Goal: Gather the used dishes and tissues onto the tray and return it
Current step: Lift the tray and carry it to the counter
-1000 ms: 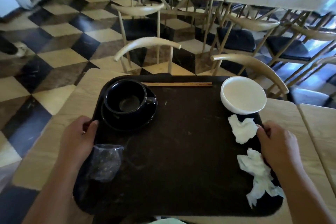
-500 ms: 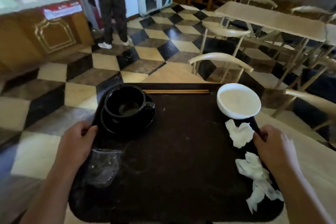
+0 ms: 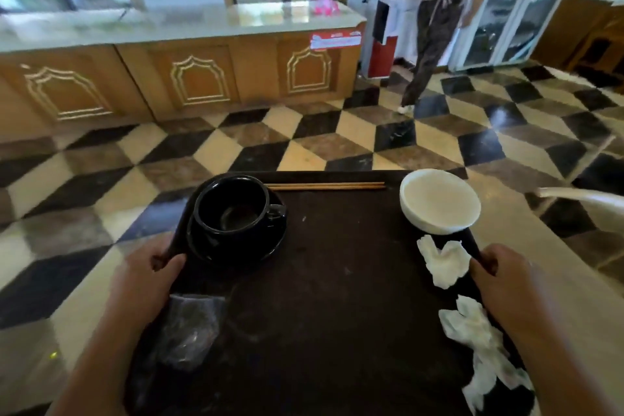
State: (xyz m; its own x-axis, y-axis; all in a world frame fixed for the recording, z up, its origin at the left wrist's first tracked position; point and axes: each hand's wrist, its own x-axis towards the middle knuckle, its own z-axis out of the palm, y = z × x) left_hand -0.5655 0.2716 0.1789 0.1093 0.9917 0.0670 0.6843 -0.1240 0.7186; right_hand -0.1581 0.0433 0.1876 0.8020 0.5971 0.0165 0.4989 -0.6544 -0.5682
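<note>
I hold a dark brown tray (image 3: 337, 297) in the air over the floor. My left hand (image 3: 145, 284) grips its left edge and my right hand (image 3: 513, 287) grips its right edge. On the tray stand a black cup (image 3: 231, 206) on a black saucer (image 3: 266, 240) at the back left, a pair of wooden chopsticks (image 3: 324, 186) along the back edge, and a white bowl (image 3: 440, 201) at the back right. Two crumpled white tissues (image 3: 444, 263) (image 3: 479, 344) lie along the right side. A crumpled clear plastic wrapper (image 3: 189, 328) lies by my left hand.
A checkered tile floor (image 3: 337, 142) spreads ahead. A long wooden counter (image 3: 189, 78) with a pale top runs across the back. A person in dark clothes and an apron (image 3: 439, 20) walks at the back right, near glass-door cabinets (image 3: 506, 3). A pale chair back (image 3: 587, 199) is at right.
The tray has come off the table and I have turned left with it. The tables and chairs have left the view; the counter now faces me. Both hands keep their grip.
</note>
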